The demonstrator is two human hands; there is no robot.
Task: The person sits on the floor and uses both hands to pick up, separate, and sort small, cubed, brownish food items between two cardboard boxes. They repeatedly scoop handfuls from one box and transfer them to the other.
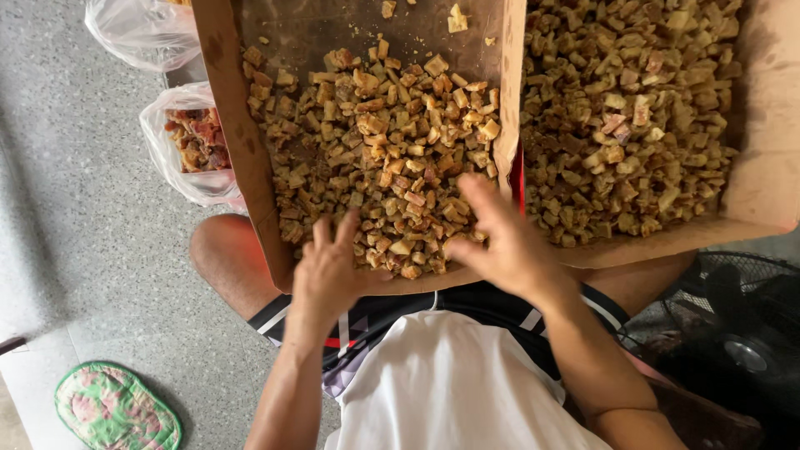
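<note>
Brown chunks (pixel 375 158), rough, cube-like, heaped in cardboard box (pixel 237 142); left hand (pixel 329 267) flat, fingers spread on them, right hand (pixel 500 237) likewise, grasping nothing.

— What is the person wearing on top?
— A plain white shirt (pixel 454 387), loose, with no print showing.
— And below?
— Dark shorts (pixel 375 321) patterned in black, with white stripes and a small red patch near the left leg.
— Any sleeves on the arms?
— None; both forearms are bare, and the left hand (pixel 329 271) and right hand (pixel 504 242) wear no gloves.
</note>
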